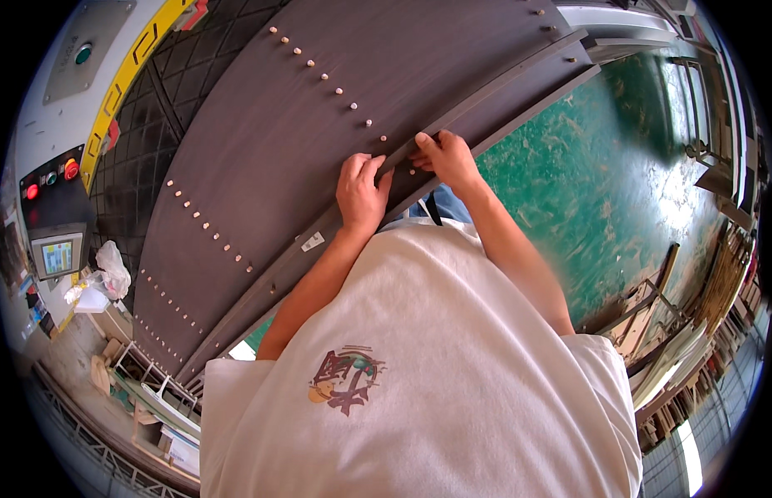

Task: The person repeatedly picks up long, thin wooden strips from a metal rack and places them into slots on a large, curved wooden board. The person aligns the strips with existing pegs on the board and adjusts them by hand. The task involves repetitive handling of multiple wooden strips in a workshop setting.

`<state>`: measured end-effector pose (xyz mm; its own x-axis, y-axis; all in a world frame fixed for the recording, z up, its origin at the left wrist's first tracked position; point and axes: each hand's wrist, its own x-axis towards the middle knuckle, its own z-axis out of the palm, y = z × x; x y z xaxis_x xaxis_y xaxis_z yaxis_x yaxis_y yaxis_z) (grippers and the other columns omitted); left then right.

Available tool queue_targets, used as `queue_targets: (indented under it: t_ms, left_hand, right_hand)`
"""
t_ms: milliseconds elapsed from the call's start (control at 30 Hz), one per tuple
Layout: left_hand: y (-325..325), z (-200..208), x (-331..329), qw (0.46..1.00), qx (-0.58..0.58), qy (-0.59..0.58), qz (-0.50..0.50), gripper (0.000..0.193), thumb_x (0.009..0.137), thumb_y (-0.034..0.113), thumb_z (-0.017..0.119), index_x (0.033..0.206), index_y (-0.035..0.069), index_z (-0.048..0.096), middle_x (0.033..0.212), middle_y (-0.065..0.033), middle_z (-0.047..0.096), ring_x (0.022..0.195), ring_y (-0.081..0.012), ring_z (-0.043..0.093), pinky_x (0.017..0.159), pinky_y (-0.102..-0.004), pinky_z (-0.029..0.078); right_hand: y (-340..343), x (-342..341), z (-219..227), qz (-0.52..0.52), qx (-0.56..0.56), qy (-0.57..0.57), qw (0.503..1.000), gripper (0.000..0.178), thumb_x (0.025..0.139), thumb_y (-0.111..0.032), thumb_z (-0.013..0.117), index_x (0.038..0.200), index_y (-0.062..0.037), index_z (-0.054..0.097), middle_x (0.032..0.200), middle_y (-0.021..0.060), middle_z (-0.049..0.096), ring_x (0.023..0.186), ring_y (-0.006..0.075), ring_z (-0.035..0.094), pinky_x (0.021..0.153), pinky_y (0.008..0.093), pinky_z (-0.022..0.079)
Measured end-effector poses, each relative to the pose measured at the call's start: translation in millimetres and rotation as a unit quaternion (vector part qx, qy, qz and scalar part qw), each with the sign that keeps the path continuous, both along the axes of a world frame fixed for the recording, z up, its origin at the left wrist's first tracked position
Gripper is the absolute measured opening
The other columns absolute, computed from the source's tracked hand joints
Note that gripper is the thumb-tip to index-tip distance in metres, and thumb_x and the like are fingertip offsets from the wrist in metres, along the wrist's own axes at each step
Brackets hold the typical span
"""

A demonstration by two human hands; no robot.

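Observation:
A large dark brown panel [270, 141] fills the upper left, with rows of pale wooden dowels [324, 76] standing up from it. Along its near side runs a long, narrow dark strip [502, 83]. My left hand [363, 191] has its fingers and thumb curled on the strip's edge. Just to the right, my right hand [447, 162] grips the same strip, thumb on top and fingertips partly hidden. Nearer my body lies a dark board [535, 87] with a few dowels; one dowel [412, 172] shows just below my right fingers. A white label [312, 241] sticks to it.
At the far left stands a machine with a yellow rail [124, 91], red and green buttons [70, 169] and a small screen [57, 256]. A white plastic bag [112, 270] is beside it. Green floor [560, 183] stretches right, toward stacked boards [714, 324].

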<state>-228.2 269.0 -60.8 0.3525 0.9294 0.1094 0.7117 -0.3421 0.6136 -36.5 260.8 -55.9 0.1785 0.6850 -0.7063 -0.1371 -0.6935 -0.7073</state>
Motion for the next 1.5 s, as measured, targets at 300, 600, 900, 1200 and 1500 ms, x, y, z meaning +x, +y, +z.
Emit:
queue_targets:
  t_ms: [300,600,900,1200,1500]
  left_hand:
    - [0,-4,-1,1.000,0.005,0.000,-0.009,0.030,0.077,0.010,0.079,0.105,0.006,0.069,0.102,-0.0108,0.061,0.102,-0.0317,0.061,0.088,-0.0420,0.051]
    - [-2,-7,-1,1.000,0.016,-0.003,-0.001,0.026,0.080,0.013,0.078,0.104,0.007,0.070,0.104,-0.0106,0.063,0.102,-0.0323,0.061,0.087,-0.0423,0.051]
    - [-5,0,-4,0.999,0.025,0.009,-0.022,0.029,0.080,0.011,0.076,0.107,0.005,0.068,0.102,-0.0114,0.060,0.103,-0.0329,0.059,0.089,-0.0438,0.049]
    - [14,27,67,0.988,0.102,0.032,-0.108,0.038,0.086,0.026,0.075,0.120,0.010,0.068,0.113,-0.0072,0.060,0.106,-0.0300,0.056,0.092,-0.0436,0.044]
    - [36,9,176,0.996,0.075,0.057,-0.009,0.031,0.088,0.016,0.070,0.118,0.007,0.069,0.105,-0.0056,0.062,0.099,-0.0289,0.058,0.088,-0.0442,0.045]
  right_hand:
    - [0,3,-7,-0.006,-0.005,0.013,1.000,0.035,0.104,-0.026,0.057,0.106,0.0085,0.061,0.096,0.0189,0.072,0.085,0.0244,0.072,0.079,0.0342,0.059]
    - [0,-1,-12,0.012,-0.004,-0.017,1.000,0.035,0.102,-0.026,0.059,0.103,0.0092,0.062,0.092,0.0179,0.073,0.078,0.0236,0.072,0.072,0.0340,0.059]
    - [0,9,7,0.027,-0.013,-0.031,0.999,0.042,0.100,-0.031,0.062,0.103,0.0104,0.065,0.083,0.0157,0.073,0.067,0.0231,0.074,0.058,0.0344,0.060]
    - [-23,148,34,-0.109,0.075,-0.115,0.985,0.031,0.100,-0.027,0.061,0.106,0.0029,0.068,0.081,0.0100,0.072,0.058,0.0136,0.065,0.046,0.0276,0.047]
    - [57,305,35,-0.088,0.220,-0.241,0.941,0.032,0.098,-0.026,0.066,0.079,-0.0008,0.064,0.063,-0.0004,0.057,0.053,0.0070,0.048,0.049,0.0253,0.038]
